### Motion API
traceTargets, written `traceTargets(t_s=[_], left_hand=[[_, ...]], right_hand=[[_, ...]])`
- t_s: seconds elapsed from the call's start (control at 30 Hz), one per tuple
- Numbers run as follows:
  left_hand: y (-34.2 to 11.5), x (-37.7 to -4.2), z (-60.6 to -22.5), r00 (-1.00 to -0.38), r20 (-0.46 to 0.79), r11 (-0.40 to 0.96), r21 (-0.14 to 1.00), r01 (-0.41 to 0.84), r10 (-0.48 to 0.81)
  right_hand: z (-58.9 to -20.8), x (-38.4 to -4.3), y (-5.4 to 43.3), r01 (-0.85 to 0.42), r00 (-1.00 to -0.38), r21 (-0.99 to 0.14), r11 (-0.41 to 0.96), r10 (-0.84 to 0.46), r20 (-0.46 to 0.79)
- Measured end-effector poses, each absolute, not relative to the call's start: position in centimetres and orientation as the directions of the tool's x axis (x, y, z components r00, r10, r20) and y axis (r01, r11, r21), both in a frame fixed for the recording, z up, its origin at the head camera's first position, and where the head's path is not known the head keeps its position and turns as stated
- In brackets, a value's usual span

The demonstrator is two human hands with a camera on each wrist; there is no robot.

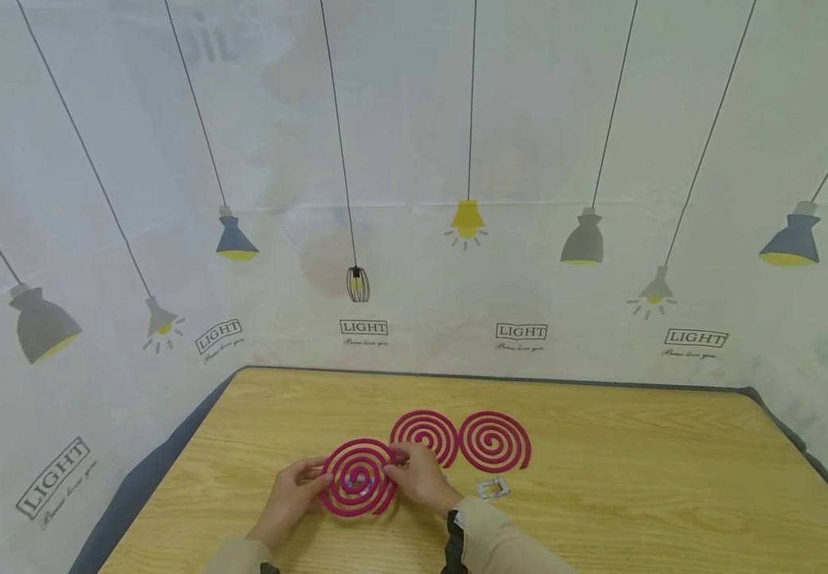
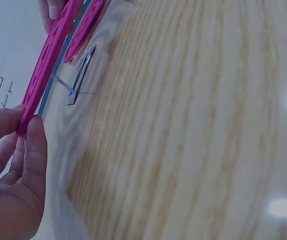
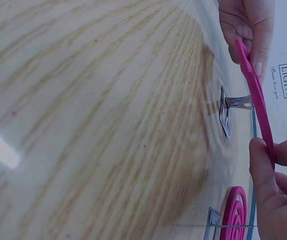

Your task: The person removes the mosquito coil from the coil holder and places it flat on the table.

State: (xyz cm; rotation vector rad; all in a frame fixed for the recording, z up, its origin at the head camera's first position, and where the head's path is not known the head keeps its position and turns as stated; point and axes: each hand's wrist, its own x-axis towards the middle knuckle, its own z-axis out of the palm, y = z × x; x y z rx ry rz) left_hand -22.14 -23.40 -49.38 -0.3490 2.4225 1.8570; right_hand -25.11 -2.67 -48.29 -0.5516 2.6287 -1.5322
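My left hand (image 1: 292, 496) and right hand (image 1: 419, 477) pinch opposite edges of a magenta mosquito coil (image 2: 46, 60) between thumb and fingers. The coil is raised above the table. Under its middle stands a small metal coil stand (image 3: 225, 114). The stand's upright prong (image 2: 62, 83) reaches up to the underside of the coil. Past my right hand, two more magenta coils lie side by side, a nearer one (image 1: 424, 440) partly covered by that hand and a right one (image 1: 491, 441). Another metal stand (image 1: 485, 492) sits in front of the right coil.
The wooden table (image 1: 636, 478) ends at a dark rear edge against a white wall sheet (image 1: 414, 159) printed with hanging lamps. Similar sheets rise at both sides. A dark band (image 1: 454, 542) circles my right wrist beside the beige sleeve (image 1: 503, 546).
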Motion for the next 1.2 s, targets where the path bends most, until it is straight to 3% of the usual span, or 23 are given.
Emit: traceTargets(t_s=[1.2], left_hand=[[-23.1,-23.6,-46.5,-0.985,-0.101,0.184,0.975,-0.126,-0.141]], right_hand=[[-46.0,-26.9,-1.9,-0.336,-0.917,-0.835,0.436,-0.353,0.185]])
